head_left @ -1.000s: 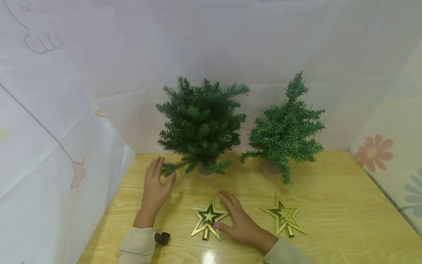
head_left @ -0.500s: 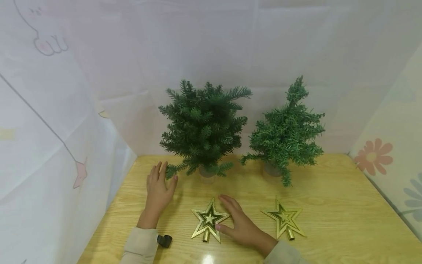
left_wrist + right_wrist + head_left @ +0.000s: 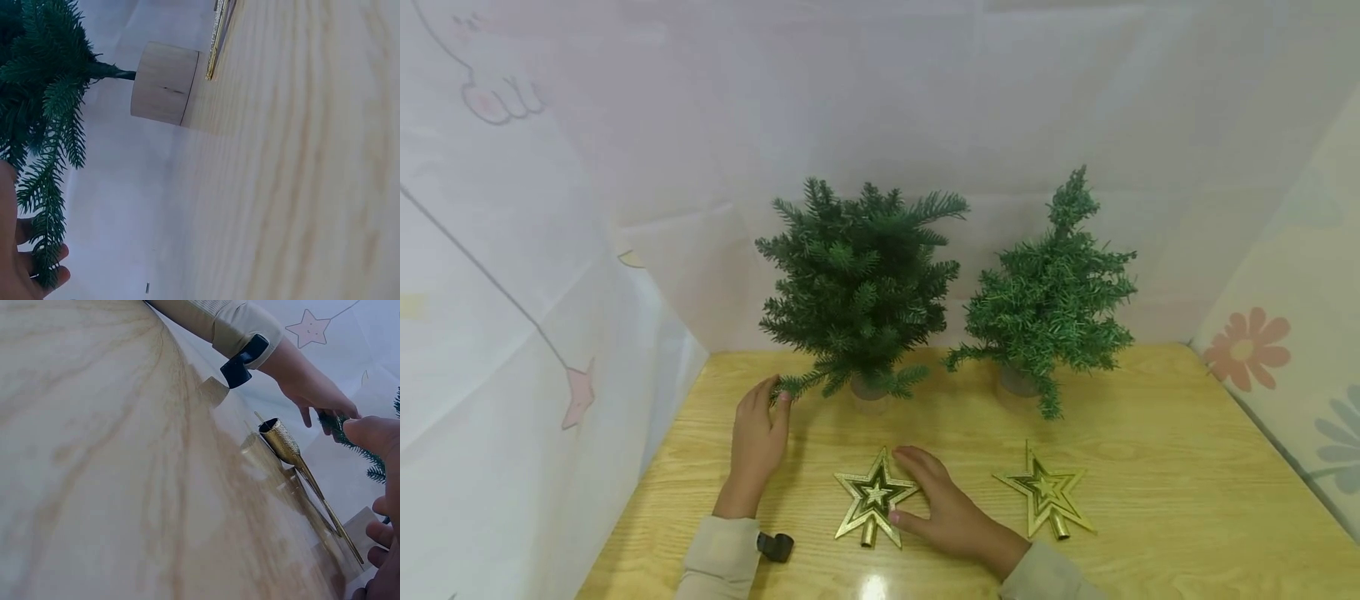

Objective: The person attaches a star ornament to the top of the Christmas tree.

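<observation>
My left hand (image 3: 758, 437) has its fingers and thumb around the tip of a low branch (image 3: 797, 383) of the fuller artificial Christmas tree (image 3: 861, 275). In the left wrist view, the fingertips show behind that branch tip (image 3: 47, 250). My right hand (image 3: 951, 508) is at the right side of a gold star tree topper (image 3: 874, 495), its fingers loosely bent and its thumb over the star's edge. The right wrist view has the star's hollow socket (image 3: 279, 442) sticking up off the table, with my thumb and fingers apart from it.
A slimmer artificial tree (image 3: 1052, 292) stands on the right, with a second gold star topper (image 3: 1047, 492) in front of it. Both trees have round wooden bases on the wooden table (image 3: 1180, 467). Printed cloth (image 3: 880, 100) hangs close behind and at the sides.
My left fingers and thumb have come together on the branch tip, where they were spread beside it before. The right hand stays about the same beside the star.
</observation>
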Demonstrator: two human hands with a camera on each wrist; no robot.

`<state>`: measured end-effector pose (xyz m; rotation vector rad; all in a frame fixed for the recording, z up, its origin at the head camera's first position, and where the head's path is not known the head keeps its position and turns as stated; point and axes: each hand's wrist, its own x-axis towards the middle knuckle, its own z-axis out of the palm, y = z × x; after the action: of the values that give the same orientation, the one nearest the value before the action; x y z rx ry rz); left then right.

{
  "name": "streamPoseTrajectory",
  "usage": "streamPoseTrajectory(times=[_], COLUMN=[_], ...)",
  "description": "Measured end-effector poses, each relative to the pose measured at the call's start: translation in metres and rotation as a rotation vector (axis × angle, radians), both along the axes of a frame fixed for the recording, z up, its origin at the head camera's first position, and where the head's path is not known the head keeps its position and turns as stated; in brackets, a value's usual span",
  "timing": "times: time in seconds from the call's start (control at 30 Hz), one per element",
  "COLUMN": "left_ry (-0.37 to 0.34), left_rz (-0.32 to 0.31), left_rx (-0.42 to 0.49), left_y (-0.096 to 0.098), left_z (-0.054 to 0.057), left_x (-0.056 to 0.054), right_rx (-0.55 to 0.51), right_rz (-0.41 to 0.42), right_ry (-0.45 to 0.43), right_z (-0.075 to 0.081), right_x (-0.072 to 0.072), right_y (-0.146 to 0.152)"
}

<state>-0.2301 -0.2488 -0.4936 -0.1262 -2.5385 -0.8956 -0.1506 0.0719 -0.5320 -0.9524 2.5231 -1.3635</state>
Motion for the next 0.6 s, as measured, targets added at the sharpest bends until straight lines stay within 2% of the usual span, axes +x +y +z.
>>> streamPoseTrajectory(times=[0.3,0.43,0.6], left_ry=[-0.048,-0.075,-0.148], left_rz=[-0.029,-0.067,-0.136], left_rx=[0.12,0.178,0.286], left_y=[-0.007,-0.013,-0.022], left_z=[-0.005,-0.005,-0.01], left_x=[-0.003,-0.003,-0.002], right_rx=[0.004,0.012,0.013], right_rz=[-0.007,-0.008,-0.007], right_ry=[-0.02,-0.015,0.004], right_z=[0.005,0.005,0.004], right_x=[0.003,0.003,0.002], right_y=[0.0,0.0,-0.001])
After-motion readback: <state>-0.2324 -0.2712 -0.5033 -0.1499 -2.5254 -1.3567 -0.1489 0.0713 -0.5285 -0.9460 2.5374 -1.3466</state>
